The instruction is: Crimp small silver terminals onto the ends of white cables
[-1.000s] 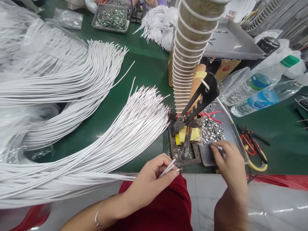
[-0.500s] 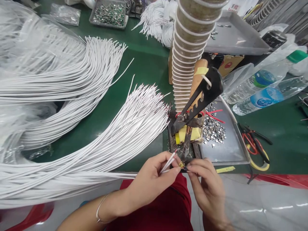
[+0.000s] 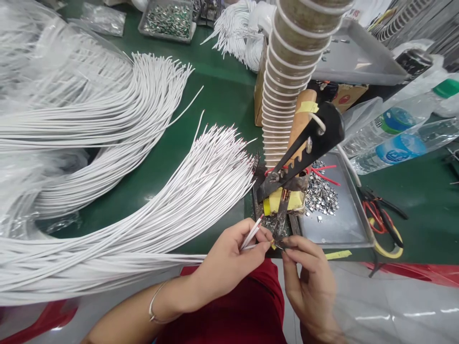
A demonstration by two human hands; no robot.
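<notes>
My left hand (image 3: 229, 258) is closed around a few white wires (image 3: 252, 232) whose reddish ends point up past the fingers. My right hand (image 3: 304, 272) pinches something small and dark by the table edge, too small to make out. Between the fingertips of both hands a tiny yellowish bit shows. Just above them is the dark metal tip of a soldering iron (image 3: 282, 215), its wooden handle leaning back in a black notched bracket (image 3: 304, 150). A large bundle of white wires (image 3: 201, 191) spreads across the table, left of the iron.
A grey tray (image 3: 344, 234) with many small metal connectors (image 3: 321, 196) lies right of the iron. A ribbed hose (image 3: 287, 86) hangs behind it. Farther right are cutting pliers (image 3: 385, 220) and plastic bottles (image 3: 399, 148). Another parts tray (image 3: 167, 34) stands at the back.
The view has shifted slightly, moving the table things a little to the right in the picture. Both hands stay close together below the iron tip, with only small finger shifts.
</notes>
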